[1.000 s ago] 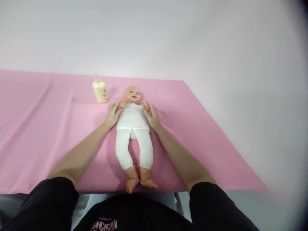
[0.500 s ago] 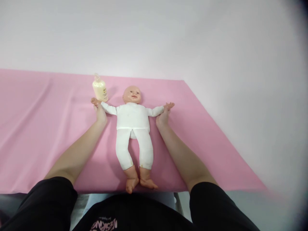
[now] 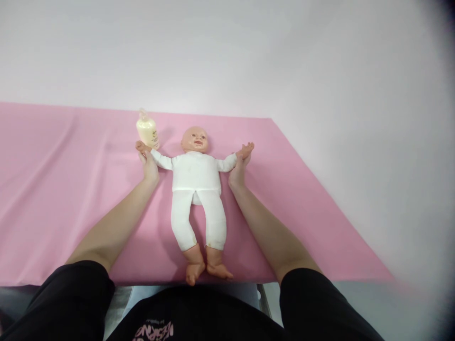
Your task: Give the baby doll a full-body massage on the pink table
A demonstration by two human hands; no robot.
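while the doll (image 3: 196, 187) lies on its back in the middle of the pink cloth (image 3: 64, 189), its two arms are held stretched out sideways by the person's hands. the left hand (image 3: 149, 163) is closed around the doll's wrist on that side, just beside the doll's shoulder line, with the doll's small hand sticking out beyond the fingers. the right hand (image 3: 239, 170) is closed in the same way around the other wrist, the doll's open palm showing above it. how tightly each wrist is pinched cannot be told, as the fingers are mostly hidden under the doll's sleeves.

the doll is dressed in a white top and white leggings; its head points away from the person and its bare feet lie at the near edge of the cloth, toes turned towards each other. both legs are laid straight and close together.

a cream pump bottle (image 3: 148, 132) stands upright beyond the doll's arm on the left side, near the doll's head and just past the left hand, with no clear contact seen between them. black sleeves (image 3: 81, 303) are seen nearer than the doll's feet.
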